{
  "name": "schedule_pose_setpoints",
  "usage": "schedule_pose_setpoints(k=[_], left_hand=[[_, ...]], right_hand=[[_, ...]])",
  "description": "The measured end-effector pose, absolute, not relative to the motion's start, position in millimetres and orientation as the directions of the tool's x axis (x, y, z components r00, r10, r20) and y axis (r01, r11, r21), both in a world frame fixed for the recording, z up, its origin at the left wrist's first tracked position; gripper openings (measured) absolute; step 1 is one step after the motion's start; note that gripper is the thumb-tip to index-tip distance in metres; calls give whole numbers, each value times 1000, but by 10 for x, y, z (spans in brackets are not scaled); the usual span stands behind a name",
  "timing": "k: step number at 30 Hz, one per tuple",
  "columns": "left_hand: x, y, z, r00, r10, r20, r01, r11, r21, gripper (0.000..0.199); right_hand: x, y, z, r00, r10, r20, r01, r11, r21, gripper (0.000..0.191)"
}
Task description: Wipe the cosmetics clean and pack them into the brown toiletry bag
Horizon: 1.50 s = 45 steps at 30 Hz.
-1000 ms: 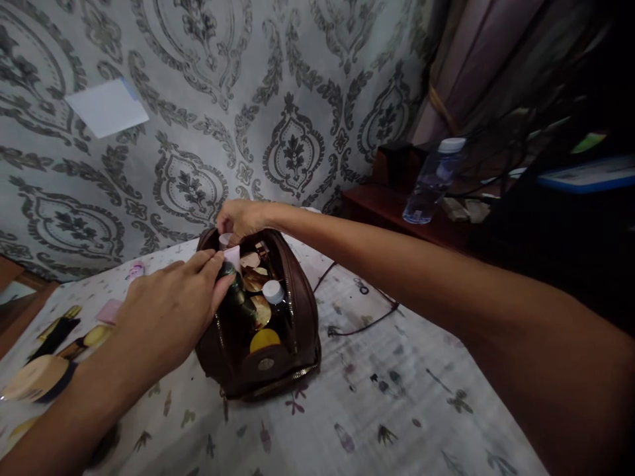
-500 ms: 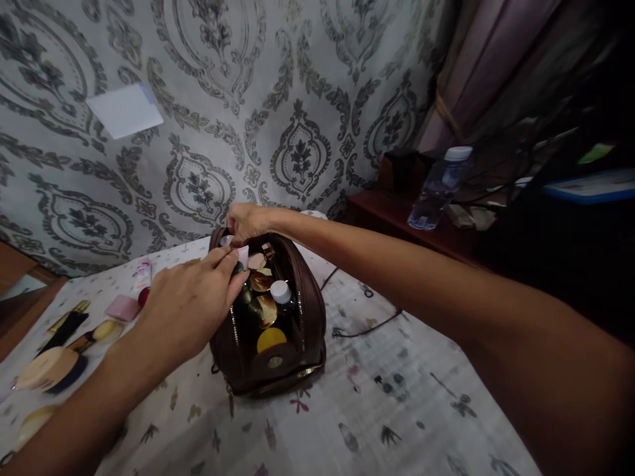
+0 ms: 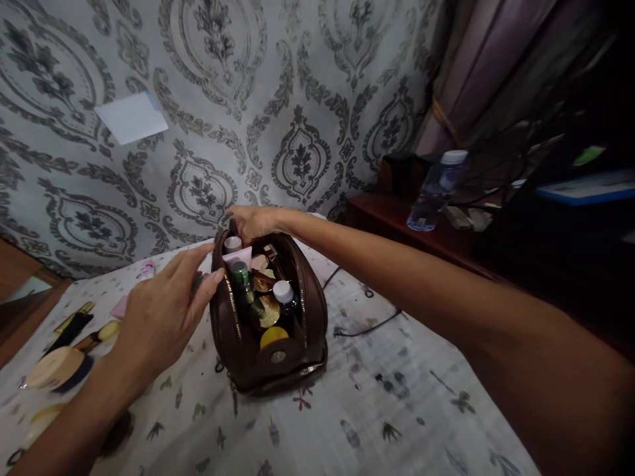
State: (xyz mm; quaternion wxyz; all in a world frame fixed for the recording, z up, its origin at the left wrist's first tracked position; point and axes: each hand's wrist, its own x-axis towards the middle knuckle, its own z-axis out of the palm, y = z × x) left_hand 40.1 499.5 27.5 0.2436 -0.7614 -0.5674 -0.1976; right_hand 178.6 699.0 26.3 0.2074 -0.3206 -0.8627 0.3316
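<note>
An unzipped brown bag (image 3: 317,311) stands on the patterned cloth, filled with small containers. Inside are a green-capped bottle (image 3: 241,274), a white-capped bottle (image 3: 284,292), a yellow round item (image 3: 274,336) and a pale pink tube (image 3: 238,256) near the far end. My left hand (image 3: 163,307) is at the bag's left edge, thumb and fingers apart, holding nothing. At the far rim is my right hand (image 3: 252,223), its fingers partly hidden behind the rim; what they grip there is too small to make out.
Cosmetics lie at the left, among them a round beige-topped jar (image 3: 57,369) and a black tube (image 3: 69,330). A water bottle (image 3: 436,192) stands on a red-brown surface (image 3: 377,215) at the right. Behind is a patterned wall (image 3: 297,79); a thin cord (image 3: 372,328) trails right of the bag.
My left hand has drawn back left out of the bag's opening and its fingers have spread, uncovering the pink tube and green cap. My right hand has barely shifted.
</note>
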Motion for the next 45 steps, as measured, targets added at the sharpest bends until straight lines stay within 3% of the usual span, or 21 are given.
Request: schedule_pose_setpoints(k=[3,7,12,16,21,27,30,33,35,39,42,45], left_hand=[[347,4964,241,246,783,571,969,-204,-137,63],[286,4905,199,197,804,562,980,-168,-103,67],[113,4760,133,141,832,536,990,-125,-66,65],[-76,4592,-45,158,845,510,987,-137,-78,56],[-159,4261,-405,317,801,508,948,-279,-151,34],[-189,3892,-667,406,788,462,912,-381,-152,24],[-263,3788,-720,375,819,434,924,-367,-106,26],[-373,3720,-743,309,851,425,944,-329,-26,28],[-493,3707,-709,233,867,441,959,-280,43,28],[-957,3791,-460,-15,855,518,995,-39,94,34],[-1433,3910,-242,-270,820,504,958,283,53,42],[-1801,4017,-179,-381,854,354,906,421,-42,51]], right_hand=[[1803,6943,296,-724,688,55,491,570,-659,73],[1848,6871,371,-710,700,74,508,582,-635,70],[1958,6790,496,-620,734,278,482,636,-603,69],[2074,6690,522,-506,758,411,416,632,-654,49],[2262,6345,415,-381,738,557,287,667,-687,29],[2488,5433,322,-363,587,724,227,809,-543,17],[2466,4978,225,-447,464,765,200,885,-420,22],[2318,4654,39,-539,290,791,64,950,-305,30],[2186,4517,-128,-603,240,761,-10,951,-308,31],[1927,4371,-464,-698,296,652,-62,882,-467,27],[1752,4301,-610,-751,376,543,-26,805,-593,28],[1579,4232,-668,-808,412,421,30,742,-670,29]])
